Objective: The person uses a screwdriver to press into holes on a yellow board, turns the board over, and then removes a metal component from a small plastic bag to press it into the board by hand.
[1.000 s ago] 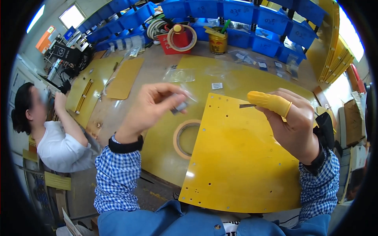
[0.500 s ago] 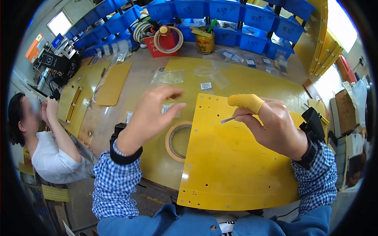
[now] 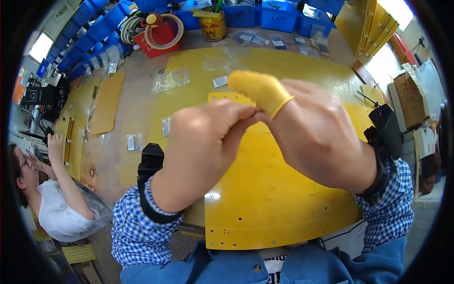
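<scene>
Fingertips together, my left hand (image 3: pixel 201 146) and my right hand (image 3: pixel 321 132) meet above the far left part of a yellow drilled panel (image 3: pixel 279 199). My left thumb and fingers are closed in a pinch; whatever lies between them is too small or covered to make out. A yellow finger cot (image 3: pixel 260 90) covers one finger of my right hand, whose other fingers are pressed together. The thin grey metal strip seen in the right fingers earlier is now covered by the hands. Holes and small screw-like dots line the panel's edges.
Small labelled bags (image 3: pixel 135 142) lie left of the panel, and a clear bag (image 3: pixel 171 80) lies beyond. Blue bins (image 3: pixel 279 16), a gold can (image 3: pixel 211 26) and a tape roll (image 3: pixel 163 31) stand at the back. A co-worker (image 3: pixel 66 199) sits at left.
My hands have come together from apart, the left going from open to a pinch. The metal strip has gone out of sight. The view has shifted, and the tape ring beside the panel is now hidden.
</scene>
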### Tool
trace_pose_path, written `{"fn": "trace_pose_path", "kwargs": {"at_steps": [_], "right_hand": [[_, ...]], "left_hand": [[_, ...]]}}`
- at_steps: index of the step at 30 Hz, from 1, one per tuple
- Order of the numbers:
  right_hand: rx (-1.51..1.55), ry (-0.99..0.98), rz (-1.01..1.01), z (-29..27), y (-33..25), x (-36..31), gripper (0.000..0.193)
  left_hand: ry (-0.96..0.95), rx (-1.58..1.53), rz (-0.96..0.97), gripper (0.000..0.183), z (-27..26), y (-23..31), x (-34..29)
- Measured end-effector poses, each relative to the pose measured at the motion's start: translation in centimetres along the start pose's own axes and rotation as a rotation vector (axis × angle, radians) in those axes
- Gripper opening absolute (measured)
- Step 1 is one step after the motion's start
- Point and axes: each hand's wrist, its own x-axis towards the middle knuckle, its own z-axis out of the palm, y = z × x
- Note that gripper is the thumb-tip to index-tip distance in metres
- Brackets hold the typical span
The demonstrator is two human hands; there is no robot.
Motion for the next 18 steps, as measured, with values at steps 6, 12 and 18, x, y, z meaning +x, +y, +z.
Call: {"fn": "trace_pose_path", "kwargs": {"at_steps": [6, 12, 18], "right_hand": [[0.070, 0.208, 0.046, -0.3, 2.2, 0.1, 0.026], [0.214, 0.215, -0.019, 0.7, 2.9, 1.0, 0.022], [0.457, 0.239, 0.075, 1.3, 2.6, 1.8, 0.030]], "left_hand": [[-0.006, -0.813, -0.473, 0.015, -0.1, -1.2, 0.4], [-0.038, -0.956, -0.499, 0.010, -0.3, -2.5, 0.5], [-0.083, -0.889, -0.505, 0.010, -1.8, -2.6, 0.8]]}}
